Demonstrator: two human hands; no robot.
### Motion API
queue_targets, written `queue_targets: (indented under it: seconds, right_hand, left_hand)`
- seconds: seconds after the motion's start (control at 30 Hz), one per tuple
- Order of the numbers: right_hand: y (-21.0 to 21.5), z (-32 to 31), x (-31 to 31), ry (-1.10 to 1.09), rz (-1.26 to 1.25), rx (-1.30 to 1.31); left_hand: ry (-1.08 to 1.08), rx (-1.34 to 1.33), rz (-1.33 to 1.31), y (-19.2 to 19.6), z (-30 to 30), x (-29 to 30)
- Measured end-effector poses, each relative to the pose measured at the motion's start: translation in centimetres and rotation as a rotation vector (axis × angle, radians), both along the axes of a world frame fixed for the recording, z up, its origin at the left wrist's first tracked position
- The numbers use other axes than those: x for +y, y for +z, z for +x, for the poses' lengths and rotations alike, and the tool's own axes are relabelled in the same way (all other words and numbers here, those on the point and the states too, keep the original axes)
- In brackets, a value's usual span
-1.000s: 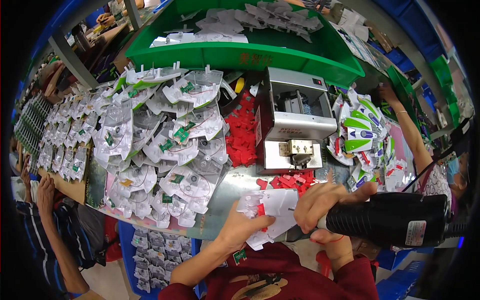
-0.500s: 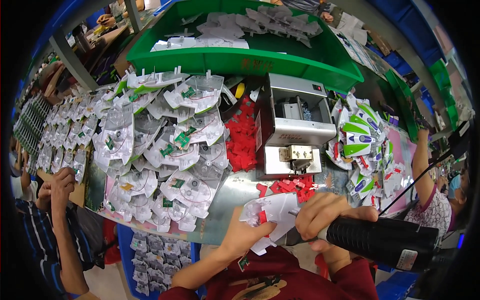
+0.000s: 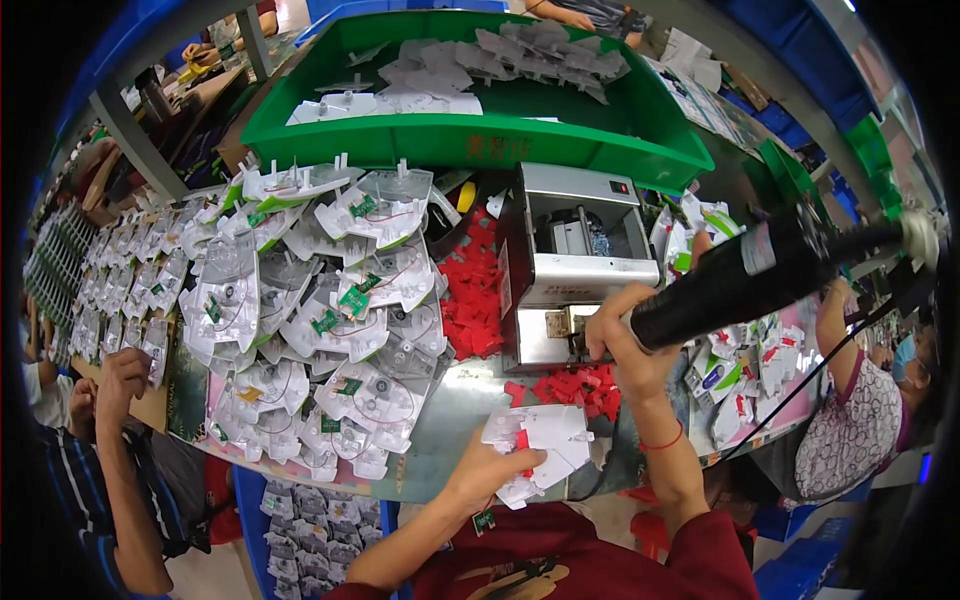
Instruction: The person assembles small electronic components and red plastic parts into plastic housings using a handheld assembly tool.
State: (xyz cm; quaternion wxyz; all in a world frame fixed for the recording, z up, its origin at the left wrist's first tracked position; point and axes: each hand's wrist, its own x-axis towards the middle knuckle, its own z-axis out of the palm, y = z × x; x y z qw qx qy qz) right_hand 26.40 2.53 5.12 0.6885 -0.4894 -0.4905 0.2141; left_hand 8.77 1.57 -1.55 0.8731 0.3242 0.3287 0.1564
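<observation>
My left hand (image 3: 482,468) holds a white plastic shell (image 3: 556,438) by its near left side, above the table's front edge. The thumb lies over the shell beside a small red plastic piece (image 3: 522,441) set on it. A small green circuit board (image 3: 484,521) dangles below that hand. My right hand (image 3: 636,345) is wrapped round a black electric screwdriver (image 3: 735,275), which slants up to the right. Its tip is hidden behind my fingers, close to the front outlet of a silver and black screw feeder (image 3: 585,268).
White shells with green boards (image 3: 345,300) are heaped at the left. Loose red pieces (image 3: 470,295) lie beside the feeder. Behind stands a green bin (image 3: 590,150) with clear parts. Finished-looking white and green shells (image 3: 735,375) sit right. Co-workers' hands (image 3: 122,385) are at the left.
My right hand has lifted the screwdriver off the shell and carried it up and forward to the feeder's front. My left hand still holds the shell, now slightly lower.
</observation>
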Motion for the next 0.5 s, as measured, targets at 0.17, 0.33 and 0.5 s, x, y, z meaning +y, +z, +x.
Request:
queue_targets:
  seconds: [0.17,0.33,0.5]
  right_hand:
    - [0.4,-0.6,-2.0,0.247,-0.065,0.307]
    - [0.4,-1.7,-3.3,0.542,0.017,0.402]
    - [0.2,-1.1,-3.8,0.697,-0.03,0.316]
  left_hand:
    - [-0.063,-0.002,-0.047,0.1,0.1,-0.1]
    - [-0.064,-0.043,-0.086,0.8,0.3,-0.3]
    - [-0.058,-0.037,-0.108,2.1,0.3,-0.4]
